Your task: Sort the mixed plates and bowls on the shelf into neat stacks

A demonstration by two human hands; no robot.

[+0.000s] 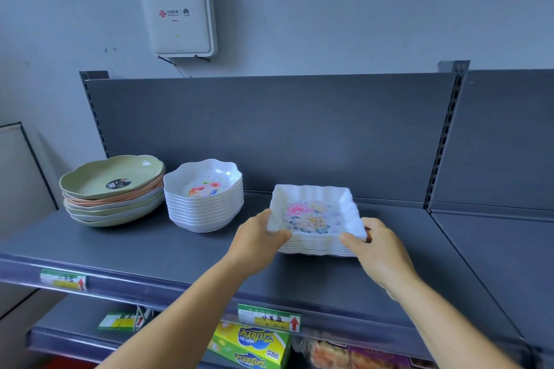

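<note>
Square plate stack (pixel 314 216) gripped between left hand (pixel 260 237), right hand (pixel 371 249)

A pale grey wall (pixel 329 9) with small scuffs carries a white box (pixel 178 13) with two logos. Below it stands a dark grey metal shelf (pixel 150 249) with a slotted back panel (pixel 284 129); price labels (pixel 269 317) hang along its front edge.

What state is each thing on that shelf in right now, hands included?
Square floral plates: neatly stacked, gripped at both sides.
Left hand: closed on the stack's left edge.
Right hand: closed on its right edge.
White floral bowls: nested upright, untouched.
Green and orange plates: stacked, slightly uneven, untouched.
Shelf: bare on the right.
</note>
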